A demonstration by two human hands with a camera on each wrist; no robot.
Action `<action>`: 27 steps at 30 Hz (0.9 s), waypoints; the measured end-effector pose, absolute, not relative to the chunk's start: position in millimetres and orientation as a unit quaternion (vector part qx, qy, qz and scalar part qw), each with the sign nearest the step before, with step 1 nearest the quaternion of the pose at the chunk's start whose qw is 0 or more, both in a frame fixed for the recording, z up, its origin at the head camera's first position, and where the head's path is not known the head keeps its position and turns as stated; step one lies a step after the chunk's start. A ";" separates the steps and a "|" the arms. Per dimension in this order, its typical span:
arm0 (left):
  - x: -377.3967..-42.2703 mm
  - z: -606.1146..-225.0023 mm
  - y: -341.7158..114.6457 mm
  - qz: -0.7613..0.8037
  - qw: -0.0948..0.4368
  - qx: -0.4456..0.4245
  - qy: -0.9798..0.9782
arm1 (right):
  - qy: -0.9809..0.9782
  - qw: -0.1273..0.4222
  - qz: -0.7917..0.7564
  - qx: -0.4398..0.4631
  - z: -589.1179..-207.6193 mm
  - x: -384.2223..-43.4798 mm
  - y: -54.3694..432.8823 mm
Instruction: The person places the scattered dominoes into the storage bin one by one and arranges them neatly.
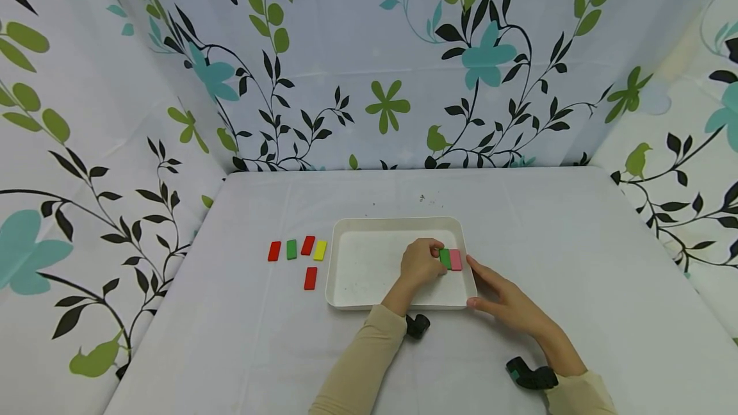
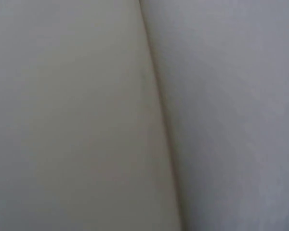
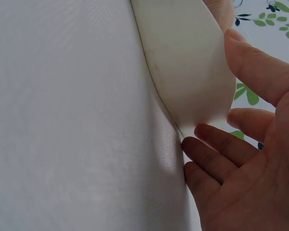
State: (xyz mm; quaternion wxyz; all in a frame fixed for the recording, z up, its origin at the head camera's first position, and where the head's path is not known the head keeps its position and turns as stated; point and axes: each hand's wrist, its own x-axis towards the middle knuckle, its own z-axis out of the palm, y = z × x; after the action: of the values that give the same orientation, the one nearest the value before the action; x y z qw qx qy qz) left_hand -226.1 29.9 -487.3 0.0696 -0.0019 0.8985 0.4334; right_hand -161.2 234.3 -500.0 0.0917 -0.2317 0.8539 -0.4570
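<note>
Inside the right end of a white tray (image 1: 369, 261), my left hand (image 1: 422, 263) pinches a small green rectangular block (image 1: 444, 259) between thumb and fingers. A pink block (image 1: 456, 260) lies right beside the green one, near the tray's right wall. My right hand (image 1: 507, 300) touches the tray's right side with spread, relaxed fingers. In the right wrist view, its fingertips (image 3: 202, 130) and thumb meet the tray's outer wall (image 3: 183, 57). The left wrist view shows only tray wall (image 2: 86, 120) and white cloth, not the hand.
Left of the tray, on the white-covered table (image 1: 230, 338), lie several blocks: a red one (image 1: 274, 251), a green one (image 1: 291, 249), a second red one (image 1: 308, 245), a yellow one (image 1: 319, 250) and a lower red one (image 1: 310, 278). Leaf-patterned curtains (image 1: 346, 82) surround the table.
</note>
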 end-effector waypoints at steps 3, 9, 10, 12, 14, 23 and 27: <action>-225.8 -486.9 30.0 0.431 0.070 -0.001 0.900 | 0.857 0.092 -0.452 -0.229 -500.0 -161.2 234.2; -226.1 -486.3 30.7 0.416 0.069 0.007 0.907 | 0.862 0.095 -0.445 -0.223 -499.3 -161.1 234.0; -226.4 -486.1 30.8 0.413 0.069 0.009 0.908 | 0.862 0.096 -0.446 -0.223 -499.1 -161.1 234.0; -226.6 -485.7 30.7 0.406 0.070 0.011 0.911 | 0.861 0.096 -0.447 -0.224 -499.1 -161.2 234.1; -226.6 -485.4 30.5 0.404 0.072 0.014 0.912 | 0.860 0.096 -0.448 -0.224 -499.3 -161.4 234.2; -215.7 -456.0 6.4 0.453 0.023 0.062 0.889 | 0.874 0.086 -0.421 -0.227 -499.2 -161.6 231.1; -209.1 -429.7 -21.7 0.477 -0.019 0.104 0.872 | 0.874 0.090 -0.425 -0.218 -498.3 -161.0 232.0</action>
State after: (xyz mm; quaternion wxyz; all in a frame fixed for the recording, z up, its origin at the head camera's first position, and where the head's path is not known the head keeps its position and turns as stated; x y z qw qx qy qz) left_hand -209.1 -21.7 -429.7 -0.0185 0.1040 0.8723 0.4774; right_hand -161.0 232.0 -498.3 0.0898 -0.2180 0.8737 -0.4255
